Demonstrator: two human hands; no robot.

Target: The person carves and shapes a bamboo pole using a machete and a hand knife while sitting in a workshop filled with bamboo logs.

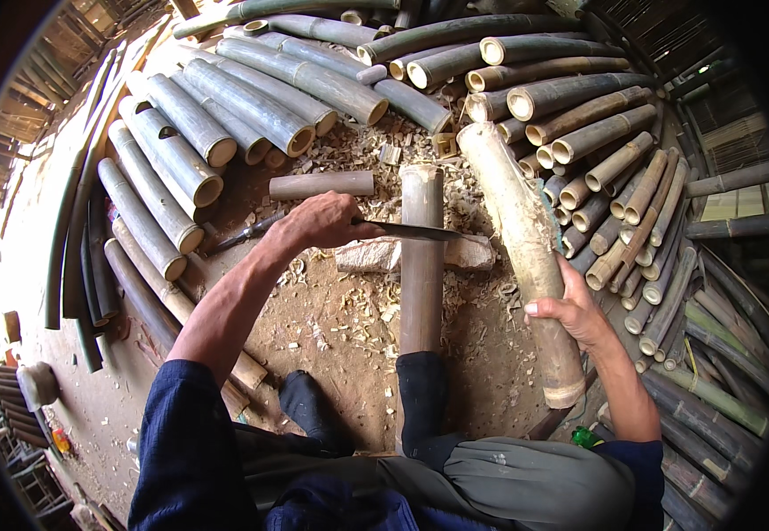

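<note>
Coming in from the left, my left hand (321,221) is closed around the handle of a knife. The dark knife blade (407,231) points right and lies across or just over a brown bamboo tube (421,301). This tube runs lengthwise in front of me, over a rough wooden block (369,256), its near end at my socked foot. On the right, my right hand (572,310) grips a thick, pale wooden club (515,212), its upper part scraped and frayed. The club tilts up to the left, apart from the tube.
Cut bamboo tubes (318,80) ring the work spot at the back and left, with a tall stack of bamboo (597,181) on the right. A short bamboo piece (322,184), a dark-handled tool (247,232) and wood chips (349,327) lie on the dirt floor.
</note>
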